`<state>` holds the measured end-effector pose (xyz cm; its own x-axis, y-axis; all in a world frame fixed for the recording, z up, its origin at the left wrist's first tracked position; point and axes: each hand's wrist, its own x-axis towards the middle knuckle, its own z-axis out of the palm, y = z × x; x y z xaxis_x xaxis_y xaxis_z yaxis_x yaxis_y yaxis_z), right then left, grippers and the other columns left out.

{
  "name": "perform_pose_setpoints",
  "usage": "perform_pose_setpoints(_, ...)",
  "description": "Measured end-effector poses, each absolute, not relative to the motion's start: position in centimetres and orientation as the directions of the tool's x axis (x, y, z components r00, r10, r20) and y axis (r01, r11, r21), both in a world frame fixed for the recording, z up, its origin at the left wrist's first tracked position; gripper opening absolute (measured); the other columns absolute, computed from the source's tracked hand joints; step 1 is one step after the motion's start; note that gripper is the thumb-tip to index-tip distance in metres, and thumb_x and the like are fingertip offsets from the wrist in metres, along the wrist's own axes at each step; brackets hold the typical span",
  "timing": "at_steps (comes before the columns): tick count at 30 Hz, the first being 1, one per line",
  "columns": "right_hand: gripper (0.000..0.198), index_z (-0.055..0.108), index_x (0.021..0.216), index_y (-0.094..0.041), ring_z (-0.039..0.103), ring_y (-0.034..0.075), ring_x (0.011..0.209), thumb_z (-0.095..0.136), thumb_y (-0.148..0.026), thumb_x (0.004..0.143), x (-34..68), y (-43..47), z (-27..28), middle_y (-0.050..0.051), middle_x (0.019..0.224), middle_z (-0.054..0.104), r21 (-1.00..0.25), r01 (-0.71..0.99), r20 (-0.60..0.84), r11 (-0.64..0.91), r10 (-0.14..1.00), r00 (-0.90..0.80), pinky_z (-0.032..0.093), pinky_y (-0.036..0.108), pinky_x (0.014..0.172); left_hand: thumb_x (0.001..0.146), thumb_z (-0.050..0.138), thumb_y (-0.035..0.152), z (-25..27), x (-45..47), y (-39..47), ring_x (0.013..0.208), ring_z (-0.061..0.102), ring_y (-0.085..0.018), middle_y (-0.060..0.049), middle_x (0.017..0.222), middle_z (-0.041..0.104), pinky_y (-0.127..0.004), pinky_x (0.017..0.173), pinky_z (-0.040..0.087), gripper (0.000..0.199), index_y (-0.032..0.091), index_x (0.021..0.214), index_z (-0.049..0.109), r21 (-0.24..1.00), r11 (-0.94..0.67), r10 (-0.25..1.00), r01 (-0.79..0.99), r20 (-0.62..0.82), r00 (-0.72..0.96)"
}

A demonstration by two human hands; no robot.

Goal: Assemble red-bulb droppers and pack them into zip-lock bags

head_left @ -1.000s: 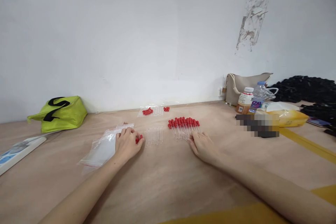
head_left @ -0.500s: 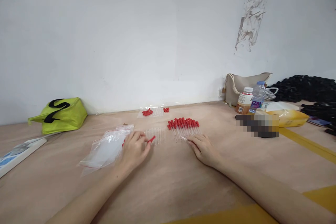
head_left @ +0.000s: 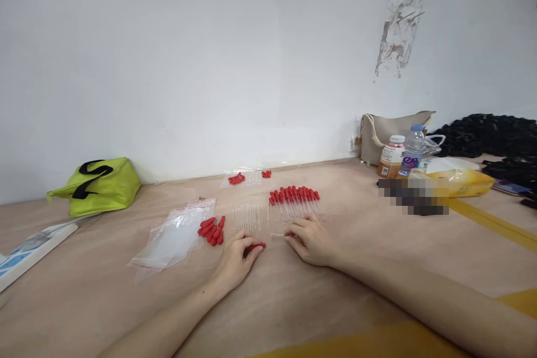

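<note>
Between the thumb and fingers of my left hand (head_left: 240,257) is a red rubber dropper bulb (head_left: 259,245), lying sideways just above the brown-covered table. My right hand (head_left: 310,241) pinches a thin clear dropper tube (head_left: 277,235), its free end pointing left toward the bulb; the two are apart. Beyond my right hand, a row of droppers (head_left: 296,201) lies with red bulbs at the far end. Bare clear tubes (head_left: 246,216) are lined up beyond my left hand. A small pile of red bulbs (head_left: 212,230) sits to that hand's left.
Clear zip bags (head_left: 174,238) lie left of the bulb pile. More red bulbs (head_left: 236,178) and tubes rest by the wall. A green bag (head_left: 104,187) and power strip (head_left: 37,251) are left; bottles (head_left: 392,158), a tissue pack (head_left: 465,182) and a beige bag (head_left: 380,126) are right.
My left hand has moved right and nearer with the red bulb, uncovering the bulb pile. My right hand has shifted left, and the clear tube in it now shows plainly.
</note>
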<state>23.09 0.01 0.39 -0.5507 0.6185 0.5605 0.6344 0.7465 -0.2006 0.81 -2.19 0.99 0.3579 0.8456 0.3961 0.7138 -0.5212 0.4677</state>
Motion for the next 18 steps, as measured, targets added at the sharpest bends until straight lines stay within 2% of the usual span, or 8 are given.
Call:
perform_pose_setpoints(4,0.012,0.055,0.082,-0.017,0.052,0.012,0.071,0.043,-0.019,0.082,21.84,-0.20,0.40,0.002,0.078,0.060,-0.281,0.615,0.580,0.736,0.641,-0.502,0.027,0.028,0.073,0.084,0.045,0.029,0.98,0.92,-2.32,0.075,0.056,-0.016,-0.002,0.081,0.061,-0.025,0.065,0.042,0.019,0.019,0.082,0.061,0.532,-0.514,0.850,0.673,0.419,0.318)
perform_pose_setpoints(8,0.011,0.055,0.081,-0.017,0.051,0.011,0.067,0.044,-0.019,0.082,21.79,-0.56,0.21,0.001,0.076,0.060,-0.319,0.580,0.592,0.750,0.635,-0.496,0.026,0.029,0.075,0.086,0.041,0.029,0.91,0.81,-2.40,0.068,0.055,-0.014,0.000,0.079,0.062,-0.024,0.062,0.042,0.018,0.018,0.086,0.057,0.585,-0.486,0.871,0.649,0.387,0.304)
perform_pose_setpoints(18,0.015,0.056,0.083,-0.017,0.050,0.012,0.070,0.041,-0.019,0.083,21.86,-0.71,0.06,0.003,0.079,0.060,-0.221,0.603,0.604,0.766,0.593,-0.533,0.023,0.032,0.078,0.085,0.040,0.032,0.83,1.13,-2.22,0.064,0.052,-0.014,0.000,0.071,0.058,-0.022,0.059,0.040,0.021,0.017,0.084,0.054,0.627,-0.473,0.881,0.620,0.357,0.311)
